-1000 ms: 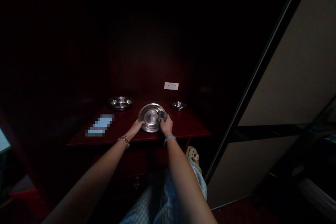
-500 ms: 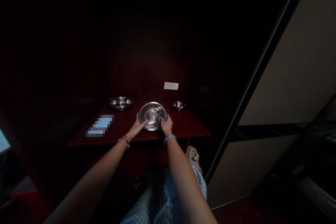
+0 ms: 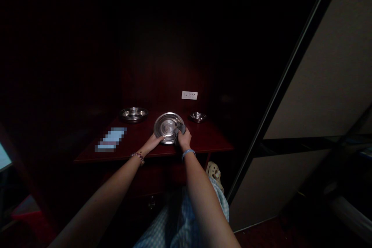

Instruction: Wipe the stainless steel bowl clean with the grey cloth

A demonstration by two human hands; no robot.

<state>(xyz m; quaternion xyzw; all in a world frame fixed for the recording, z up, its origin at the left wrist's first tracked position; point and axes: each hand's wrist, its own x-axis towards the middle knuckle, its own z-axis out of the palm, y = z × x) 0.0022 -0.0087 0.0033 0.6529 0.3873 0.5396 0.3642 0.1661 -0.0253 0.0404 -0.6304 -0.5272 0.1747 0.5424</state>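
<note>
- Since a second ago, the steel plate [image 3: 167, 127] has shifted slightly back on the dark red table [image 3: 203, 141], the left hand [image 3: 153, 142] sliding along its near rim.
- The right hand [image 3: 184, 138], clenched on a grey cloth [image 3: 179, 127], presses the plate's right edge.
- Risk: with only fingertips steadying it, hard rubbing could skid the plate towards the small bowl [image 3: 198, 116].

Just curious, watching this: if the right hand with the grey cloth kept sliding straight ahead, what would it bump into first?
Probably nothing at once: the right hand points across the steel plate toward the dark back wall. The small steel bowl sits slightly right of that line, though depth is unclear.
</note>
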